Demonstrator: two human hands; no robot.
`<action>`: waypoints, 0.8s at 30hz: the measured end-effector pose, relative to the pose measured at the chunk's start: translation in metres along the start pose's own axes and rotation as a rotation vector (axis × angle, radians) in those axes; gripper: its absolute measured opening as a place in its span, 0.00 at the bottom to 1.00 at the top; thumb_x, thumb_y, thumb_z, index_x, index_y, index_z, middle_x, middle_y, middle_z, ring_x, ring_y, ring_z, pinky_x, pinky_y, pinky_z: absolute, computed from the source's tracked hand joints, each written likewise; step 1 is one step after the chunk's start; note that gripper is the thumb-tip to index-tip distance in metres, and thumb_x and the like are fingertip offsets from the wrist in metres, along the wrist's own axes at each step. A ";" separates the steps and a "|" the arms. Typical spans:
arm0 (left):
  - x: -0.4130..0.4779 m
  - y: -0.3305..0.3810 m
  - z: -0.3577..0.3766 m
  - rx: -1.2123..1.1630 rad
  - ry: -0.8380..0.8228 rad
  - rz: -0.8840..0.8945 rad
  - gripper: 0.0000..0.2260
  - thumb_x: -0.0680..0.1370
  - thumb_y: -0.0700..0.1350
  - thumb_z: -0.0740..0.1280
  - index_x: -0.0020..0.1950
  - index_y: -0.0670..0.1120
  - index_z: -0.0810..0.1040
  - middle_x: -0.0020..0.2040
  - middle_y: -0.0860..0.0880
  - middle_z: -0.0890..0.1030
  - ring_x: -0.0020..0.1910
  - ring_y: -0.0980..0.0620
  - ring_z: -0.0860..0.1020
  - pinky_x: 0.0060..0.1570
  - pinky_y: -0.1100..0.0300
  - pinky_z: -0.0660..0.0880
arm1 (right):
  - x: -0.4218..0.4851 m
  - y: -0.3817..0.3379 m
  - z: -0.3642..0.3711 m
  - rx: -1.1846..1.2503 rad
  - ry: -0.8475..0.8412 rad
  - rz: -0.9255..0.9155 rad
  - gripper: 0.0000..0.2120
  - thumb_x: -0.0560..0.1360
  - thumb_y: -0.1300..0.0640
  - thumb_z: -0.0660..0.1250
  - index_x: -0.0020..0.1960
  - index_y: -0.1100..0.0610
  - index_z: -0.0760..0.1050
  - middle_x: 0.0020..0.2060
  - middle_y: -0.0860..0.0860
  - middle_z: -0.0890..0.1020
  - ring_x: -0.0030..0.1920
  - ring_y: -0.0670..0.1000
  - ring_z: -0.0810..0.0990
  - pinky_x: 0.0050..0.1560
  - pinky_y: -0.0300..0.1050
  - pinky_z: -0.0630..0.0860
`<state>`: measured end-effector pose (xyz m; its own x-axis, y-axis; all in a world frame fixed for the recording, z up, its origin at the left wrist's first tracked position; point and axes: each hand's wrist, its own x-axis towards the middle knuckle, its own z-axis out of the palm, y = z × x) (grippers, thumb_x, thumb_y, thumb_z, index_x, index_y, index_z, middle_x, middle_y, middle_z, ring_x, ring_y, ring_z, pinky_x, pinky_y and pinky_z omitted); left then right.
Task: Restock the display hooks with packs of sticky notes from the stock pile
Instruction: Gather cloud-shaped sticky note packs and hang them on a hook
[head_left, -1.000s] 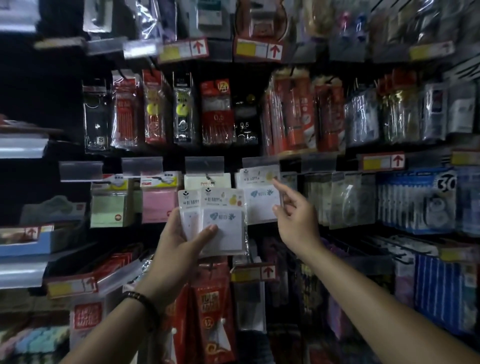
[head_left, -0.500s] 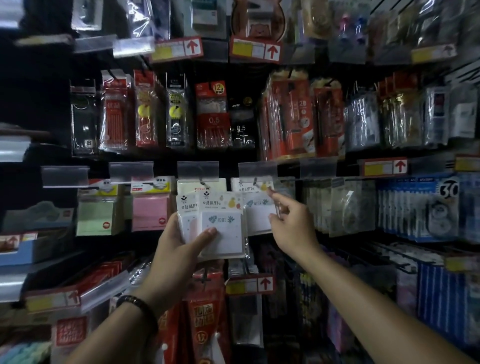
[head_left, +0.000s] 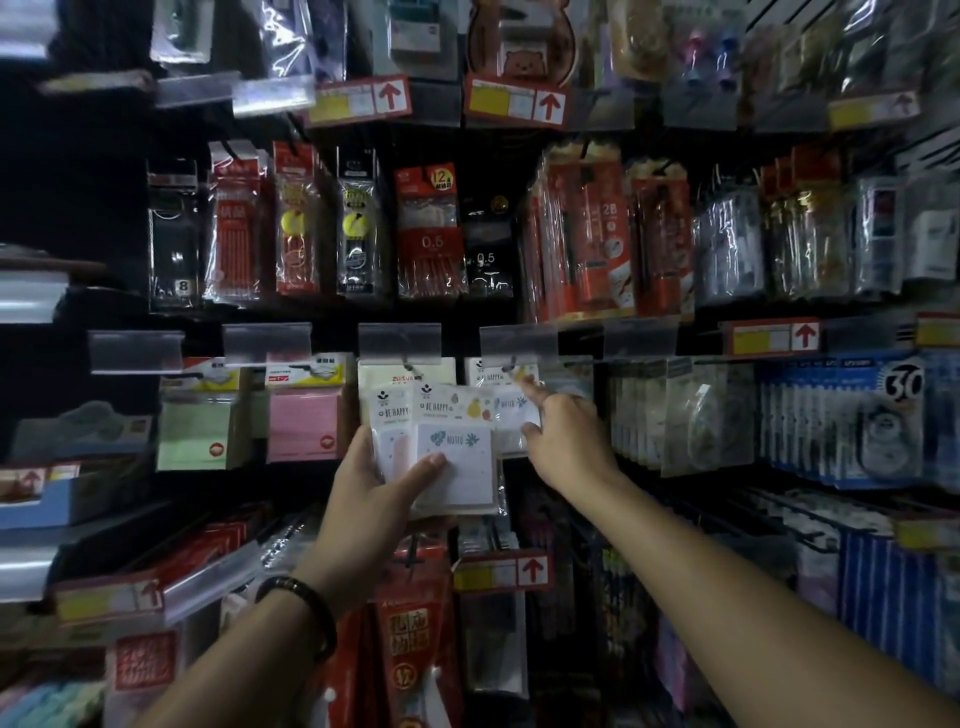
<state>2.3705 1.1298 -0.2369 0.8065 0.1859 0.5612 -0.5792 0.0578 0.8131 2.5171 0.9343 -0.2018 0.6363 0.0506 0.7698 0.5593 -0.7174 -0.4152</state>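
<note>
The packs of sticky notes (head_left: 457, 457) stand fanned upright in the left hand (head_left: 371, 499), which grips them with its thumb curled across the front one, just below and left of the hook (head_left: 511, 364) being filled. A hanging pack (head_left: 506, 405) sits on that hook, long side vertical, partly behind the fan. The right hand (head_left: 569, 447) is nearer the hook, its forefinger straight up the hanging pack and its thumb lower down; whether it pinches or only presses is unclear. The next pack likely has to go up and right
</note>
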 end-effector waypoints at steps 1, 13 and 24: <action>0.000 0.000 0.001 0.000 0.005 0.001 0.20 0.81 0.39 0.71 0.70 0.52 0.74 0.61 0.49 0.87 0.56 0.44 0.88 0.53 0.41 0.85 | 0.000 -0.002 -0.002 -0.022 -0.009 0.015 0.37 0.82 0.56 0.72 0.81 0.31 0.59 0.51 0.53 0.81 0.32 0.46 0.76 0.37 0.45 0.83; -0.007 -0.009 0.026 0.024 0.041 0.082 0.20 0.81 0.38 0.71 0.71 0.54 0.74 0.64 0.50 0.85 0.59 0.49 0.87 0.53 0.49 0.86 | -0.092 -0.033 -0.031 0.689 -0.109 0.015 0.38 0.80 0.55 0.75 0.82 0.36 0.61 0.44 0.48 0.86 0.44 0.44 0.87 0.44 0.40 0.84; -0.006 -0.007 0.020 0.092 0.093 0.119 0.12 0.86 0.44 0.65 0.69 0.53 0.75 0.62 0.51 0.84 0.57 0.50 0.87 0.48 0.53 0.86 | -0.080 -0.012 -0.026 0.699 0.007 0.045 0.41 0.79 0.69 0.72 0.76 0.28 0.68 0.53 0.51 0.86 0.49 0.55 0.87 0.50 0.53 0.88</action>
<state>2.3717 1.1088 -0.2430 0.7160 0.2764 0.6410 -0.6531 -0.0593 0.7550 2.4457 0.9204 -0.2461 0.6648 0.0251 0.7466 0.7445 -0.1033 -0.6595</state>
